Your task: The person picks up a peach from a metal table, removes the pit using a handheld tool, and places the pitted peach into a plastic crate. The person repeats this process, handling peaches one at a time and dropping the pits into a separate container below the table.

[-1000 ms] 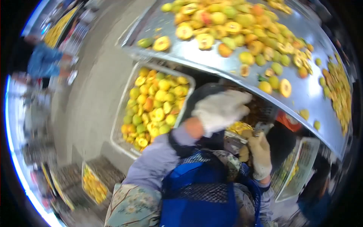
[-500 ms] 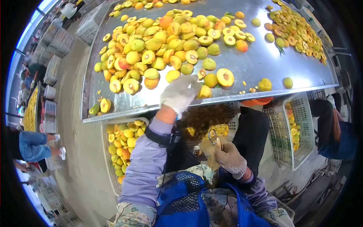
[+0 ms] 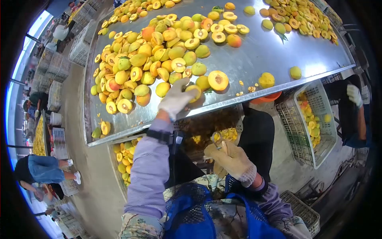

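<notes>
Peach sits pinched between the gloved left hand's thumb and fingers; the peach pile beyond that grip seems placed for easy reach. Bodyward, the right hand clasps a ring-tipped tool, its loop apparently left clear.

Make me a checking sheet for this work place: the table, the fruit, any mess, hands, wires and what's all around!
Surface: metal table, shiny, bare in places.
Job's things: peaches, many halved, heaped on it; metal ring-ended tool.
Clutter: small scraps and a green leaf on the table.
Hands: both gloved; left hand touches a peach near the front edge, grip unclear; right hand holds the tool.
Cables: dark strip below the left wrist strap may be a cord; cannot tell.
Surroundings: right crate with peaches inside; another person's gloved hand beyond it.
</notes>
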`<state>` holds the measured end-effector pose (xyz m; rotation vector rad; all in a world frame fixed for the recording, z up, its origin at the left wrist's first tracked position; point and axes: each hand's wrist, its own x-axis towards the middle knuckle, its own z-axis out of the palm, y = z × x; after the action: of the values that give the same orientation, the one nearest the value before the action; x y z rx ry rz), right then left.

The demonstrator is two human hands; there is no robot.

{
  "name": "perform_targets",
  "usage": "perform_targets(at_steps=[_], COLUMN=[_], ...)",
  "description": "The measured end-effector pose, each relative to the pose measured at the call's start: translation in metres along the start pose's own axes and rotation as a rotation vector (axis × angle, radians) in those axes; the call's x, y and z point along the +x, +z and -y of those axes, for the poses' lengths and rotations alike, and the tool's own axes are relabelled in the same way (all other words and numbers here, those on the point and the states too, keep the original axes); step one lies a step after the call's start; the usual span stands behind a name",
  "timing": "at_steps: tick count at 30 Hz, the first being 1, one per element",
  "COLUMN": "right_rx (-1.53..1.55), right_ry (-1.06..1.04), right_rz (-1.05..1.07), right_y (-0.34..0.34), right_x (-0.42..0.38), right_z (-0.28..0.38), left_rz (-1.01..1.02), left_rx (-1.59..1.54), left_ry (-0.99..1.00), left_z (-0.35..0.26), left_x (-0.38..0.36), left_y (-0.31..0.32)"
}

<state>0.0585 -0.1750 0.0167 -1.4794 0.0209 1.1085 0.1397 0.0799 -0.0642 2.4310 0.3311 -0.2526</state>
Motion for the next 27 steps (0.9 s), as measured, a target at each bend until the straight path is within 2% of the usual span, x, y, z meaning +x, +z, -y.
perform_targets(at_steps=[2,3,4,6,7,9,12,13,16,18,19,21,22,24,25,26,27], right_rx=[-0.038,-0.089,-0.082,-0.072,-0.069,-0.161,-0.258,-0.254,-0.322,-0.573,-0.572,-0.993,-0.992,-0.502,-0.502,-0.367,-0.23], right_ry=[-0.075,-0.147,-0.144,0.012,0.019,-0.124,-0.207,-0.202,-0.196,-0.444,-0.442,-0.898,-0.896,-0.466,-0.464,-0.372,-0.28], right_rz=[-0.012,-0.017,-0.018,0.01,0.01,-0.063,-0.105,-0.107,-0.102,-0.124,-0.123,-0.214,-0.214,-0.214,-0.215,-0.135,-0.056], right_y=[-0.005,-0.006,-0.005,-0.003,-0.001,0.002,0.006,0.007,0.008,0.007,0.005,0.003,0.005,0.014,0.013,0.013,0.012], right_x=[0.004,0.006,0.004,-0.003,-0.004,-0.005,-0.009,-0.011,-0.015,-0.012,-0.011,-0.01,-0.012,-0.021,-0.023,-0.026,-0.028], right_z=[-0.007,-0.01,-0.003,0.017,0.016,0.013,0.013,0.014,0.014,0.002,-0.004,-0.012,-0.012,-0.002,-0.001,-0.001,0.0], left_rz=[0.136,0.103,0.107,0.134,0.128,0.132,0.077,-0.031,-0.07,-0.103,-0.135,-0.194,-0.251,-0.213,-0.179,-0.176,-0.219], left_rx=[-1.226,-1.407,-1.403,-1.745,-1.717,-1.718,-1.677,-1.572,-1.486,-1.47,-1.453,-1.454,-1.455,-1.396,-1.338,-1.339,-1.176], left_ry=[-0.014,-0.043,-0.049,0.007,-0.027,-0.088,-0.068,-0.075,-0.075,-0.056,-0.034,-0.028,-0.02,0.027,0.076,0.075,0.168], left_z=[0.013,-0.02,-0.031,-0.043,-0.049,-0.061,-0.077,-0.084,-0.1,-0.103,-0.105,-0.115,-0.118,-0.116,-0.115,-0.115,-0.116], left_x=[-0.01,-0.04,-0.054,-0.073,-0.083,-0.1,-0.117,-0.123,-0.14,-0.145,-0.147,-0.153,-0.156,-0.162,-0.165,-0.168,-0.171], left_y=[0.009,-0.001,0.003,0.012,0.015,0.016,0.021,0.023,0.015,0.017,0.019,0.021,0.022,0.02,0.019,0.019,0.019])
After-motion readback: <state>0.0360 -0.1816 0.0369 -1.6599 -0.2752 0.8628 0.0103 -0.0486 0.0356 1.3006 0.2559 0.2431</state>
